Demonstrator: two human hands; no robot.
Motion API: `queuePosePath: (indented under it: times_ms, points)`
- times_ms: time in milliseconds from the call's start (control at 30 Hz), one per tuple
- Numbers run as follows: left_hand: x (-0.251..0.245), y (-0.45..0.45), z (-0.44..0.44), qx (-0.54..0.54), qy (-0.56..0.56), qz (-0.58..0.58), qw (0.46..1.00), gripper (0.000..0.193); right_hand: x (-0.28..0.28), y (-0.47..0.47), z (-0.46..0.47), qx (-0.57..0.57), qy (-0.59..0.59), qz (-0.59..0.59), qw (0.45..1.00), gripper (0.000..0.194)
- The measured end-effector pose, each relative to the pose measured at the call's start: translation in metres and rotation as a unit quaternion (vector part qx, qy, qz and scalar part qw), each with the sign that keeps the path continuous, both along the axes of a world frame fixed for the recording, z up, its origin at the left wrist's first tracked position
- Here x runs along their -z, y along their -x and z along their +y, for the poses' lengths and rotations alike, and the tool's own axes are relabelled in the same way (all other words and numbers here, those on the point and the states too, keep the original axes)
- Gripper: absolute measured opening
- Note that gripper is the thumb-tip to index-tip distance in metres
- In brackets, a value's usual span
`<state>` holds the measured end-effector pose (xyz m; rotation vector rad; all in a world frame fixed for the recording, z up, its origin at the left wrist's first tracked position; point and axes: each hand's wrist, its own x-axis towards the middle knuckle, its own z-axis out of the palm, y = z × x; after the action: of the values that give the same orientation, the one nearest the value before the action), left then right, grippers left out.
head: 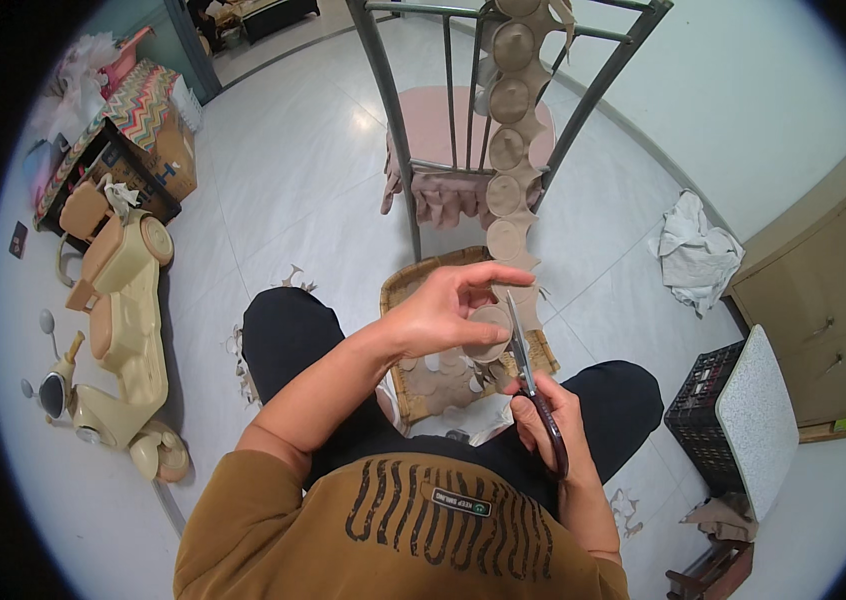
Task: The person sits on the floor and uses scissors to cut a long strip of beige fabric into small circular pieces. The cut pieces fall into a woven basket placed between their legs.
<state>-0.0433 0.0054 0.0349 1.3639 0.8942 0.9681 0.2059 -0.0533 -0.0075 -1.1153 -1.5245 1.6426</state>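
Observation:
My left hand (441, 311) pinches a round beige disc (486, 341) between thumb and fingers. This disc lies near the lower end of a long beige strip of embossed circles (505, 195), which hangs down over a metal chair frame. In my right hand (554, 424) is a pair of scissors (524, 360) with dark handles. Their blades point up and lie against the strip, just right of the disc. Whether the disc is still joined to the strip cannot be made out. Below my hands, a woven basket (411, 401) holds many loose round pieces (441, 382).
The metal chair (411, 187) with a pink seat cover (434, 124) stands ahead. Beige scraps (246, 375) lie on the floor beside my knees. A toy scooter (126, 330) and a cardboard box (171, 161) are at left. A black crate (704, 405), white cloth (693, 251) and cabinet (828, 300) stand right.

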Motion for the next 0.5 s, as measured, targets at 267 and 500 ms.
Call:
queuePosePath:
  times_ms: [267, 500]
  points:
    - [-0.001, 0.007, 0.006, 0.041, -0.028, 0.004, 0.999, 0.064, -0.013, -0.008, 0.003, -0.049, 0.074, 0.016, 0.996, 0.033]
    - [-0.012, 0.014, 0.007, 0.095, 0.026, 0.022, 0.995, 0.065, -0.023, -0.013, 0.004, -0.045, 0.090, -0.013, 0.995, 0.021]
